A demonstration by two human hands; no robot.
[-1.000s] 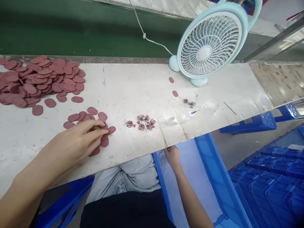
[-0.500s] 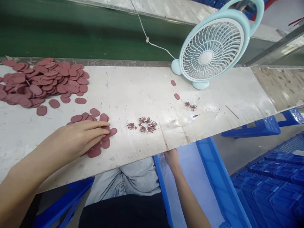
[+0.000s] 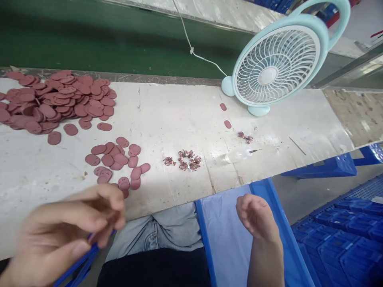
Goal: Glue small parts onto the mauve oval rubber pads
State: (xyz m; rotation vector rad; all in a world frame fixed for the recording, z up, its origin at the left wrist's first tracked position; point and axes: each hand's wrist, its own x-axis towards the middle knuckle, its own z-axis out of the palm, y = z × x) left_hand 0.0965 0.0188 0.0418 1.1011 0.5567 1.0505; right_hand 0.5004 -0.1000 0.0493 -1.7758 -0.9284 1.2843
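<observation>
In the head view my left hand (image 3: pixel 74 227), blurred by motion, is raised at the table's front edge. Its thumb and fingers close on a maroon oval piece (image 3: pixel 96 235), seen nearly edge-on. Just beyond lies a loose group of such oval pieces (image 3: pixel 120 158), some with small holes. My right hand (image 3: pixel 254 215) hangs over a blue bin (image 3: pixel 269 199) with a pale lining; its fingers are curled in, and what they hold, if anything, is hidden. Between the hands a ring of small brown-and-white parts (image 3: pixel 190 160) lies on the table, one similar cluster (image 3: pixel 169 161) beside it.
A big pile of maroon oval pieces (image 3: pixel 60 99) covers the back left. A pale blue fan (image 3: pixel 267 75) stands at the back right, its cord trailing away. Near it lie two oval pieces, small brown parts (image 3: pixel 245 137) and a clear needle-tipped bottle (image 3: pixel 237 155). Blue crates (image 3: pixel 353 235) stand lower right.
My left hand has left the small group of oval pieces and come back toward me with one piece. My right hand has risen from under the table edge and shifted right.
</observation>
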